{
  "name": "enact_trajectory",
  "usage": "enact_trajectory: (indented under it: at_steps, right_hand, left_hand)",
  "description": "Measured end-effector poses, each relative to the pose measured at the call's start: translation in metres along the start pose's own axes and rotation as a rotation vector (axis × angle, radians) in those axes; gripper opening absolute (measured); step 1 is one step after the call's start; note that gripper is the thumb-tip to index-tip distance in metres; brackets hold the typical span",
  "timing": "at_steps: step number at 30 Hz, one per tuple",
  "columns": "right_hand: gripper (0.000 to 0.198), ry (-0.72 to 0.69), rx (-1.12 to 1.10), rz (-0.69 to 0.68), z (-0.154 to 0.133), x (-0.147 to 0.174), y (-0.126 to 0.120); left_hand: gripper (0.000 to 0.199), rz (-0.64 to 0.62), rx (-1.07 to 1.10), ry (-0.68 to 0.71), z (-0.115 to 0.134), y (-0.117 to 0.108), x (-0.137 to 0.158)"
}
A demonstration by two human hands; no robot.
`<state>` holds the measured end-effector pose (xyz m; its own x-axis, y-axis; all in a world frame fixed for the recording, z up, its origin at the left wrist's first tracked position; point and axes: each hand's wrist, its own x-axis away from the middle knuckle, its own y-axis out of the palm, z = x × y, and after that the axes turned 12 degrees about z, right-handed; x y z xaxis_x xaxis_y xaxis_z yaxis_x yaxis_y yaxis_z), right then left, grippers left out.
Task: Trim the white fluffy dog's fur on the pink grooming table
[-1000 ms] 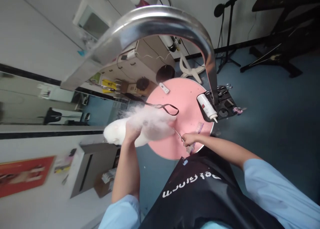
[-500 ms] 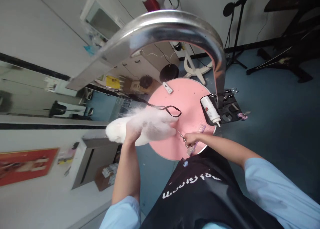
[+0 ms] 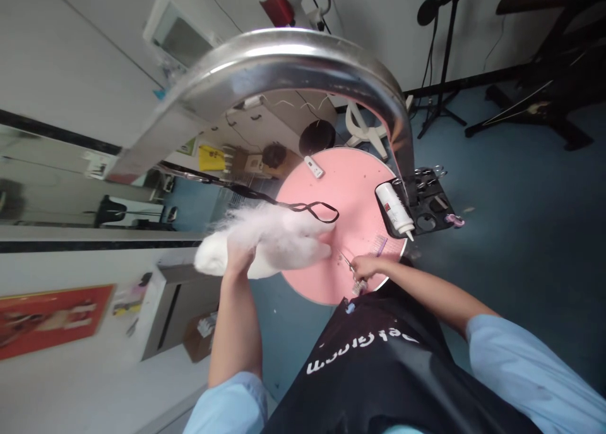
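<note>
Head view, and we go straight to the hands! Our left hand [image 3: 240, 257] is sunk in the fur of a fluffy white animal [image 3: 284, 247]; the fur hides the fingers, so we can't tell how firmly they close. Over on the other side, our right hand [image 3: 363, 268] is curled around a pair of scissors [image 3: 346, 258], blades pointing at the animal's near leg, tips just beside it, seemingly not touching. And look under that right hand: a purple comb [image 3: 379, 246] pokes out on both sides, though we can't tell whether the hand touches it.

The animal lies partly over a round pink table [image 3: 350, 181], its far left end reaching past the rim as we see it. A black strap [image 3: 326, 215] runs in from the left, its loop hanging right by the fur. Farther up the table sits a small white gadget [image 3: 313, 167], well apart from the hands.

Out at the right edge, a black tray [image 3: 440, 224] carries a white bottle [image 3: 395, 208], nozzle towards us. Above it all arches a shiny metal arm [image 3: 293, 45], and below we have our black apron [image 3: 369, 377] and the blue floor [image 3: 497, 232].
</note>
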<state>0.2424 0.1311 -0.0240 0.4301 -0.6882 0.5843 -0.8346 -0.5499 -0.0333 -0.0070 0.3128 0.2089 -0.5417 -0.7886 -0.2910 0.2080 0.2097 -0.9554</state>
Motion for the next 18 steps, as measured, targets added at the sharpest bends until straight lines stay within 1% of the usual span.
enact_trajectory:
  at_steps: [4,7,11,15,18]
  right_hand:
    - [0.014,0.022,0.008,-0.080,-0.022,-0.013,-0.049]
    - [0.018,0.045,0.023,-0.122,-0.039,-0.023,-0.070]
    - [0.017,0.088,0.060,-0.147,-0.049,-0.026,-0.078]
    - [0.017,0.121,0.076,-0.154,-0.051,-0.026,-0.082]
    - [0.020,0.139,0.079,-0.153,-0.050,-0.029,-0.084]
  left_hand:
    - [0.030,0.035,-0.016,0.005,0.006,0.005,-0.001]
    - [0.032,0.031,-0.006,0.027,0.006,0.008,0.000]
    - [0.038,0.037,0.028,0.008,0.010,0.010,0.003]
    - [0.039,0.028,0.064,-0.050,0.016,0.011,0.004]
    - [0.047,0.022,0.085,-0.054,0.017,0.011,0.007]
